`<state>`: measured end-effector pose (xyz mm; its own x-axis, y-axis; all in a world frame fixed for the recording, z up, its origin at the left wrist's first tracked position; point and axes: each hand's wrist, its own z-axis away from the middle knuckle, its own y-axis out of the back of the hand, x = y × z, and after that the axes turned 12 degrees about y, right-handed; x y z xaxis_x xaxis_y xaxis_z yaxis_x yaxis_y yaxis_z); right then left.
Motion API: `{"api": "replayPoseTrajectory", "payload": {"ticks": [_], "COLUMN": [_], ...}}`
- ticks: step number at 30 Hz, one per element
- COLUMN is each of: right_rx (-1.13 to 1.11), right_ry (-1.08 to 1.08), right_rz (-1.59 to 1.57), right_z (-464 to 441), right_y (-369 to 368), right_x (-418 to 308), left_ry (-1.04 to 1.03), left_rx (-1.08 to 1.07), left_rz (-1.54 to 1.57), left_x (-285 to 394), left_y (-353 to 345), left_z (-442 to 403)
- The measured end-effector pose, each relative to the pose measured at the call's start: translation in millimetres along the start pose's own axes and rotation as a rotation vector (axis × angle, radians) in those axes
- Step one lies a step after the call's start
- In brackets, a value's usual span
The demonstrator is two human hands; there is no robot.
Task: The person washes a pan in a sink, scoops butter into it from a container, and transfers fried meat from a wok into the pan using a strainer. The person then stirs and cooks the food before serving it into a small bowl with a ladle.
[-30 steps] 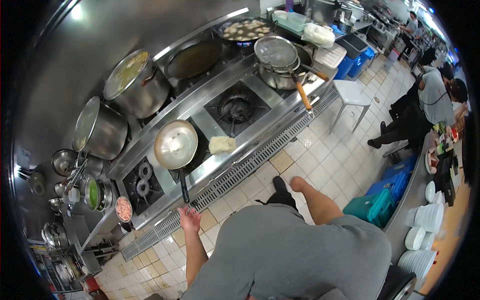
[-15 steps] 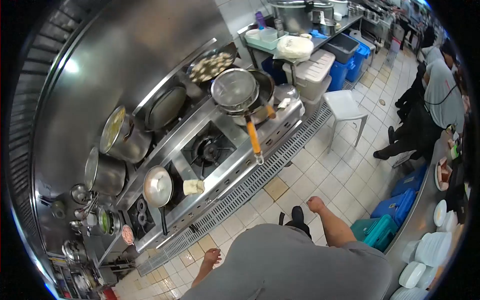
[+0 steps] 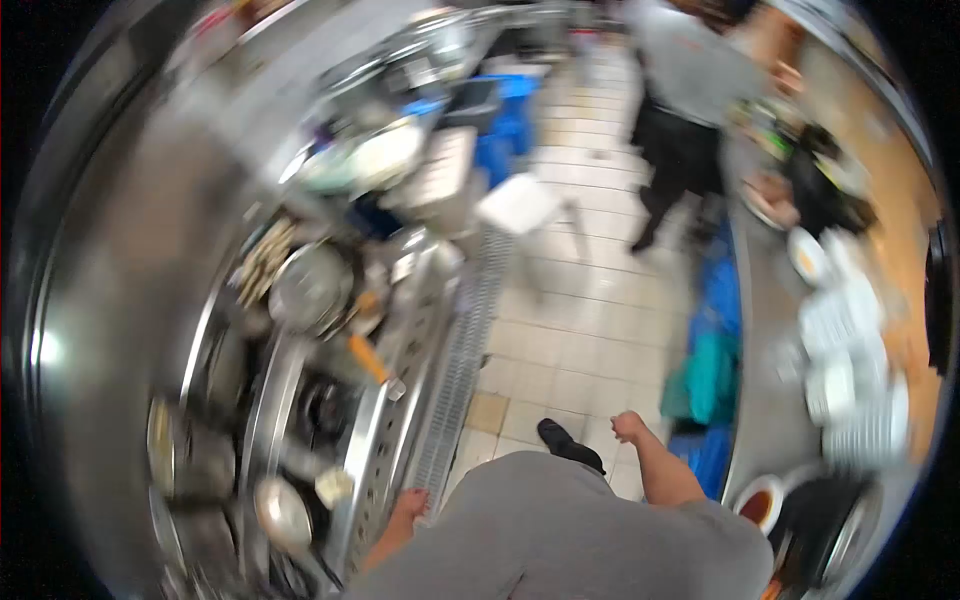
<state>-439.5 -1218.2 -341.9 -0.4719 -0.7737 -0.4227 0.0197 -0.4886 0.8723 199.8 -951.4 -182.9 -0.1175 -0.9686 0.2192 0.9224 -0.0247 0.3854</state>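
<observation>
My left hand (image 3: 411,502) hangs low beside the front of the steel stove (image 3: 385,425), blurred, its fingers loosely apart with nothing held. Out over the tiled floor, my right hand (image 3: 628,427) is curled closed, and nothing shows in it. Nearest my left hand on the stove are a frying pan (image 3: 283,512) with a pale content and a folded cream cloth (image 3: 334,487). Farther up the stove, a round strainer (image 3: 312,288) with an orange handle rests over a pot. My right hand is apart from the counter on the right.
A white stool (image 3: 520,204) stands ahead beside the floor drain (image 3: 455,360). A person in a grey shirt (image 3: 690,65) is at the right counter (image 3: 765,400). Stacked white plates (image 3: 868,430) and a bowl of reddish-brown sauce (image 3: 759,505) are on it. A green bin (image 3: 712,375) sits beneath.
The view has swung right, so the stove now lies further left and more of the right counter shows. My hands stay at my sides, with nothing picked up.
</observation>
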Motion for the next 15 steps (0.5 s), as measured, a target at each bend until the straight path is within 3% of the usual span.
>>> {"api": "replayPoseTrajectory", "payload": {"ticks": [2,6,8,11,15], "right_rx": [0.496,0.466,0.671,1.078,1.301], "right_ry": [-0.981,-1.126,-1.126,-1.214,-1.337], "right_rz": [-1.056,-0.945,-0.918,-1.08,-1.306], "right_z": [39.2,106.6,119.6,121.9,131.8], "right_y": [-3.8,6.7,-24.6,-23.2,-15.1], "right_x": [-61.4,-175.7,-230.7,-355.1,-515.6], "left_ry": [-0.164,-0.371,-0.105,-0.127,-0.223], "left_rx": [0.084,-0.058,-0.422,-0.228,-0.381], "left_rz": [-0.407,-0.588,-0.086,-0.501,-0.85], "left_x": [95.1,146.0,174.9,202.5,197.6], "left_y": [-7.7,-15.7,-27.8,-75.7,-158.0], "left_z": [69.6,-12.5,-95.8,-89.9,-71.6]}}
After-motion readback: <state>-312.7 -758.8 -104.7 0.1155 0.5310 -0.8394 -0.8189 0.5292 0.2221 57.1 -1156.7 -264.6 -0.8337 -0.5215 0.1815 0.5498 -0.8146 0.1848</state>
